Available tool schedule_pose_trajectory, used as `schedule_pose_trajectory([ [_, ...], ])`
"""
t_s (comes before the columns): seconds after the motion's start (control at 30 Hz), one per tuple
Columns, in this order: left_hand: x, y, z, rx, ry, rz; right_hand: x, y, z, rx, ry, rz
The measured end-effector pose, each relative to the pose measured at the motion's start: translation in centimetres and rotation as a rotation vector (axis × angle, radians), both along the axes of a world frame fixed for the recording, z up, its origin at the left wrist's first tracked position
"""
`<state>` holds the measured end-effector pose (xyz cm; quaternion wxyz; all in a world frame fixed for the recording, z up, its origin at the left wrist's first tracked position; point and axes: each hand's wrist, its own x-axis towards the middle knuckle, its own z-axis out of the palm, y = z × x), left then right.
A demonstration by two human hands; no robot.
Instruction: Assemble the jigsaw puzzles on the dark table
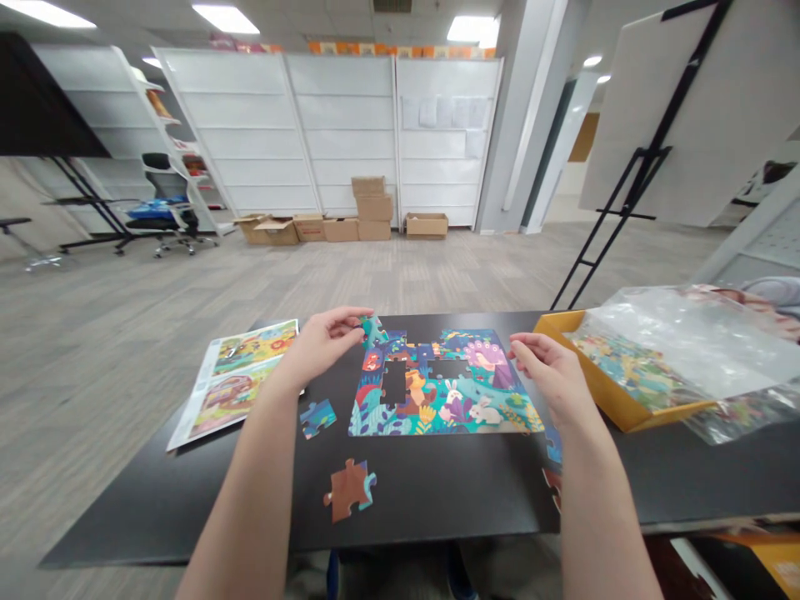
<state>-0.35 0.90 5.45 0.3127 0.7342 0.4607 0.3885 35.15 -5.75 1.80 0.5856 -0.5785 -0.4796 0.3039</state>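
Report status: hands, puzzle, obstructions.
Left hand pinching a teal piece at upper-left of puzzle. Right hand by its right edge, no piece visible in it. Puzzle unfinished, gaps in the middle. Right forearm partly hiding loose pieces.

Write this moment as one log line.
left hand: holds piece | right hand: beside puzzle | puzzle: has gaps | loose pieces: on table

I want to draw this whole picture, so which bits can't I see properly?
All in the head view:
- Puzzle piece at the left hand: partly covered by that hand.
- Blue piece and brown piece on the right: partly hidden by the right forearm.
- Inside of the yellow box: partly covered by clear plastic.
- Papers at the back: too small to read.
- Dark screen: cut off by the left edge.
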Motion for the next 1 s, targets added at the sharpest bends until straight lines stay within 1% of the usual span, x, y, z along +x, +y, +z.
schedule_pose_trajectory([
  [0.13,-1.4,1.1,-3.0,-0.037,0.082,0.013,-0.3,0.3,-0.4,-0.007,-0.006,0.034],
  [0.17,-1.8,1.3,-3.6,-0.045,0.087,0.009,-0.4,0.4,-0.5,-0.012,-0.009,0.040],
  [0.23,-2.3,1.4,-4.1,-0.058,0.085,0.006,-0.6,0.5,-0.8,-0.023,-0.018,0.051],
  [0.37,-2.4,1.1,-4.2,-0.107,0.066,0.011,-1.3,0.8,-0.9,-0.049,-0.046,0.062],
  [0.5,-1.8,0.8,-4.0,-0.169,0.046,0.031,-2.3,0.7,-0.4,-0.080,-0.068,0.089],
  [0.63,-1.2,0.8,-4.1,-0.199,0.008,0.018,-3.0,0.7,-0.4,-0.069,-0.080,0.142],
  [0.77,-0.9,0.9,-4.2,-0.213,-0.018,-0.015,-3.1,0.8,-0.7,-0.068,-0.099,0.157],
  [1.0,-0.8,1.0,-4.3,-0.209,-0.017,-0.031,-3.0,0.8,-0.8,-0.059,-0.153,0.150],
])
